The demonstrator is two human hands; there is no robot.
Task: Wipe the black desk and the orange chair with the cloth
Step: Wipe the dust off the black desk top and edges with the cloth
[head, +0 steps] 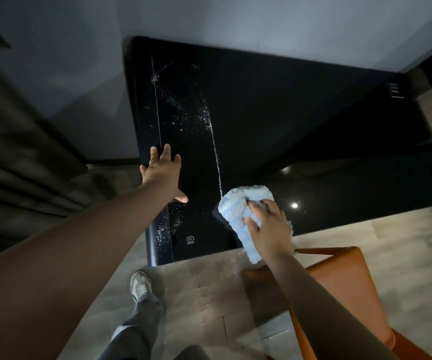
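Two bare forearms reach over a pale tiled floor (204, 294), where a grey sneaker (140, 286) stands and the orange chair (344, 276) sits just under the right arm. The left hand (161, 172) lies flat, fingers spread, on the glossy black bench (300, 131) near its left edge, among white specks and a thin white streak (216, 157). The right hand (268, 227) grips the bunched blue cloth (238, 209) at the bench's near edge; behind, a grey wall (235, 19) and dark curtain (14, 152).
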